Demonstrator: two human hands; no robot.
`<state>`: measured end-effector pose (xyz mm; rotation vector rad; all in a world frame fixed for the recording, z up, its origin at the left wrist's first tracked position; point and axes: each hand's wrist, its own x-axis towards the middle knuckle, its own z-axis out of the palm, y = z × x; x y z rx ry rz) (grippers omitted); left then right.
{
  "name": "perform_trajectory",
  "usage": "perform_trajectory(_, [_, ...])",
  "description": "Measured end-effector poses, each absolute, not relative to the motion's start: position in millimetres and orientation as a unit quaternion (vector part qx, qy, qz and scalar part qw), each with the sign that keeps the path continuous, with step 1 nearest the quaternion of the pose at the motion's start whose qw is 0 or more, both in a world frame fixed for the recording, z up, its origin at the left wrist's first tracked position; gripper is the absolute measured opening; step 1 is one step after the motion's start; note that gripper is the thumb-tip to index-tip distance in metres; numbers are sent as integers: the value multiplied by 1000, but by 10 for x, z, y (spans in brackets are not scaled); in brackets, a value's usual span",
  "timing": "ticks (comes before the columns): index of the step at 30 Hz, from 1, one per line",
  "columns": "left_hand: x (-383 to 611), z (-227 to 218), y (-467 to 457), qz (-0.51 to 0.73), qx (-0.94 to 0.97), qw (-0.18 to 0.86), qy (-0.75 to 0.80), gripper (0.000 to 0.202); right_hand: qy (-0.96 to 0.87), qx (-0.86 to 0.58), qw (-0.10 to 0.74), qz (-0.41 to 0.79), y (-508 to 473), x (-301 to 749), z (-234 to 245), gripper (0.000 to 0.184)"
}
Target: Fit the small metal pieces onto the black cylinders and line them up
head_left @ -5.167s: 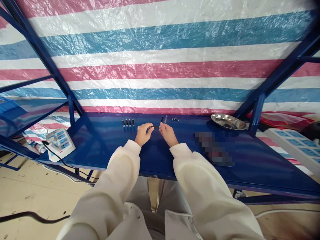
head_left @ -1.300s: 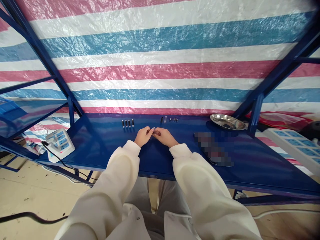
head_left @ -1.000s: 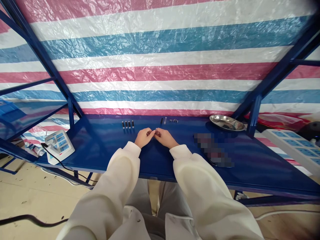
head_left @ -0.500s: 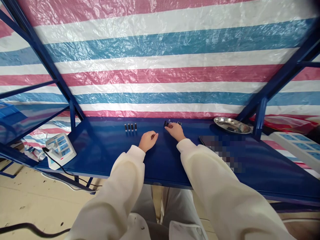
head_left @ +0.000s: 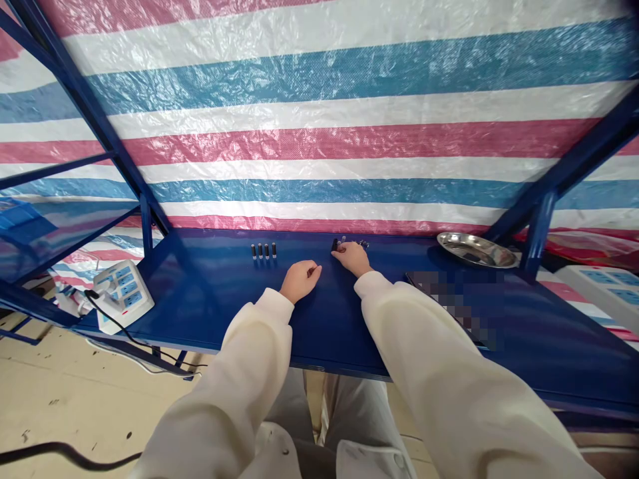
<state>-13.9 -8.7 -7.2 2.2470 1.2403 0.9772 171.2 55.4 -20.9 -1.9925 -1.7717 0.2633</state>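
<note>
My right hand (head_left: pixel 353 258) is at the back of the blue table, its thumb and fingers pinched together around a small black cylinder (head_left: pixel 335 245). A small clear piece (head_left: pixel 343 239) shows just behind those fingertips. Several small shiny pieces (head_left: pixel 364 245) lie partly hidden beyond the knuckles. To the left, my left hand (head_left: pixel 301 281) rests low over the table with its fingers curled in, and nothing shows in it. Farther left stands a row of several small black cylinders (head_left: pixel 263 251) with pale lower ends, upright and evenly spaced.
An oval metal dish (head_left: pixel 476 251) sits at the back right of the table (head_left: pixel 210 293). Nearer me lies a dark, blurred-out flat object (head_left: pixel 449 306). Power strips stand at the left (head_left: pixel 124 296) and right (head_left: pixel 599 286). Blue frame posts and a striped sheet (head_left: pixel 319 146) close off the back.
The view has shifted slightly. Two dark cylinders showed apart at my right fingertips before; now only one shows distinctly. My left hand stays curled in nearly the same place.
</note>
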Motion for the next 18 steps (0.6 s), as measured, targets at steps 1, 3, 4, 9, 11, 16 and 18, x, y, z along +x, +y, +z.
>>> perform_trajectory(1, [-141, -72, -87, 350, 802, 197, 443, 30, -644, -724, 229, 97, 559, 1716, -209, 17])
perform_trajectory(3, [-144, -73, -85, 351, 801, 198, 443, 30, -644, -723, 229, 99, 566, 1721, -212, 17])
perform_trajectory(4, [-146, -75, -84, 351, 801, 198, 443, 30, -644, -723, 230, 99, 570, 1723, -215, 17])
perform_trajectory(9, [-151, -85, -79, 351, 799, 199, 445, 30, -647, -719, 230, 108, 598, 1741, -244, 18])
perform_trajectory(11, [-152, -89, -77, 354, 798, 200, 445, 30, -647, -720, 223, 114, 614, 1760, -249, 18])
perform_trajectory(16, [-152, -89, -75, 359, 798, 202, 440, 30, -639, -732, 206, 120, 617, 1822, -226, 18])
perform_trajectory(18, [-151, -83, -77, 357, 797, 202, 443, 30, -633, -735, 213, 118, 594, 1837, -212, 18])
